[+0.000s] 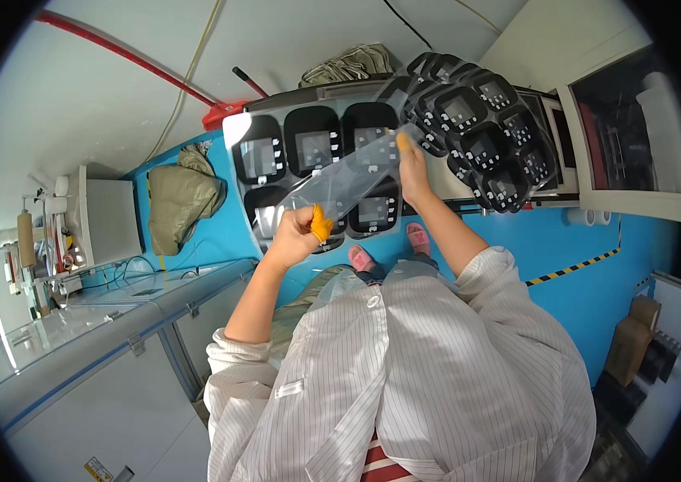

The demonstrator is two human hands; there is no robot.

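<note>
A clear plastic film [347, 178] stretches slantwise between my two hands. My left hand [296, 234] is curled into a fist, pinching the film's lower left end, with a yellow-orange finger cot on one digit. Farther up, my right hand [415, 170] grips the film's upper right end, a similar cot on its thumb; its other fingers are partly hidden. Behind the film lies a clear sheet [290, 183] carrying rows of black rounded panels [312, 143] with small white marks. I cannot tell whether the film is still joined to that sheet.
Several more printed sheets [481, 132] are fanned out on the right of the table. A khaki cloth [184, 201] lies at left on the blue floor [561, 249]. A long grey machine [127, 321] with a glass top stands at left. Cardboard boxes [632, 341] sit at far right.
</note>
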